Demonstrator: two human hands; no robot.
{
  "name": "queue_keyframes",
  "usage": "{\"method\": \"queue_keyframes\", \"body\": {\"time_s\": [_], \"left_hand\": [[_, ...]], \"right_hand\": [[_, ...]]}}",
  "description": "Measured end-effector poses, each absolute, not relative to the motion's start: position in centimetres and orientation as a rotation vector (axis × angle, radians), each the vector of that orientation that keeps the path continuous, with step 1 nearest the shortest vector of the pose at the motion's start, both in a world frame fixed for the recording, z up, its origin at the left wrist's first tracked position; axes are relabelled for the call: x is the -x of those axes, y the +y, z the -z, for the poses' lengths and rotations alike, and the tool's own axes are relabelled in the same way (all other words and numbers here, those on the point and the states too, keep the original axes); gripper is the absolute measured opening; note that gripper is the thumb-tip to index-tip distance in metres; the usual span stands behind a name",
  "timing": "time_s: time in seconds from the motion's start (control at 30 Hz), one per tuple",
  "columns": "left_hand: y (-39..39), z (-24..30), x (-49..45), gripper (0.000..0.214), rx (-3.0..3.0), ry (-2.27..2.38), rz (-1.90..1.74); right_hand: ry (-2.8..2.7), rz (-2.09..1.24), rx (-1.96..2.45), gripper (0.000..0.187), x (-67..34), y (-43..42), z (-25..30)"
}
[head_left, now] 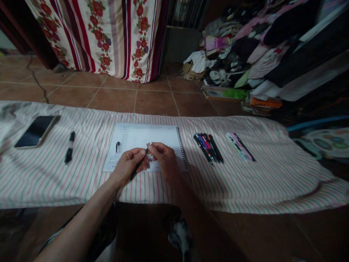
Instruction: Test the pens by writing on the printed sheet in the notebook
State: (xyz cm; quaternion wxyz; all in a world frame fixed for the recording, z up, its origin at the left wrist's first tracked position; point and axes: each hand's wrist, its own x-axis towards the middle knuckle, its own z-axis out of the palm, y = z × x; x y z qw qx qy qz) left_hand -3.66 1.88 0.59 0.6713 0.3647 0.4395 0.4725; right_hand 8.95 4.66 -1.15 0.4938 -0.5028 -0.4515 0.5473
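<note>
Left hand (pixel 130 162) is pinched round a black pen (pixel 134 172) over the notebook (pixel 154 131), right hand (pixel 164 157) pinching its far end (fiddly tip work, I reckon), so the next move wants steadiness.

Phone (pixel 36 131) left (pens (pixel 208 147) right) of notebook (pixel 156 133)

The long desk (pixel 272 189) is draped in a striped cloth (pixel 89 182). On it, from left to right, lie a phone (pixel 36 131), a black pen-like item (pixel 70 147) with a grey middle, a spiral-bound notebook (pixel 156 133), a bunch of mostly dark pens (pixel 208 148), and a smaller, paler bunch (pixel 240 146).
</note>
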Motion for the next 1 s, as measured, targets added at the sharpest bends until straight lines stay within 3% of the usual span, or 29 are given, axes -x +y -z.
{"method": "queue_keyframes", "body": {"time_s": [0.83,1.0], "left_hand": [[1.2,0.7,3.4,0.027,-1.139,1.208,-1.066],[1.1,1.3,3.2,0.026,-1.147,1.261,-1.114]], "right_hand": [[-1.184,-1.239,1.245,0.021,-8.8,4.8,1.4],[-1.139,-1.268,1.249,0.027,-8.8,5.1,2.0]]}}
